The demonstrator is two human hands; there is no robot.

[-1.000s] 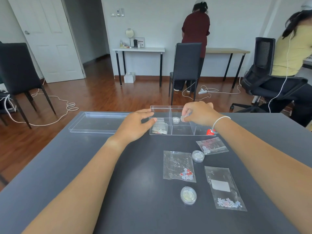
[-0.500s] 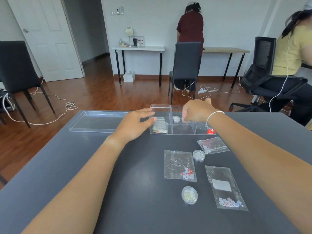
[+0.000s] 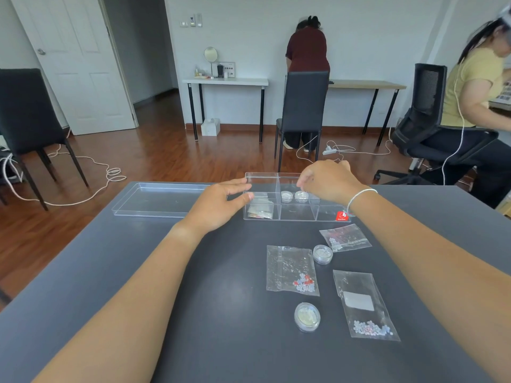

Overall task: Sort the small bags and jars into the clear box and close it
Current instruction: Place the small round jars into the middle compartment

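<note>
The clear box (image 3: 297, 217) with divided compartments stands open at the table's far side. A small bag (image 3: 260, 212) lies in its left compartment, and two small jars (image 3: 286, 196) (image 3: 301, 196) sit side by side in a middle rear one. My left hand (image 3: 221, 203) holds the box's left end between thumb and fingers. Over the box hovers my right hand (image 3: 327, 180), fingertips just above the right jar and holding nothing. On the table lie three bags of beads (image 3: 290, 269) (image 3: 345, 237) (image 3: 365, 305) and two jars (image 3: 322, 254) (image 3: 307, 317).
The box's clear lid (image 3: 160, 199) lies flat on the dark table to the box's left. Beyond the table are chairs, cables on the wooden floor, two side tables and two other people.
My right hand lowered a jar into the middle rear compartment beside the first jar, let it go and has lifted slightly. My left hand has stayed on the box.
</note>
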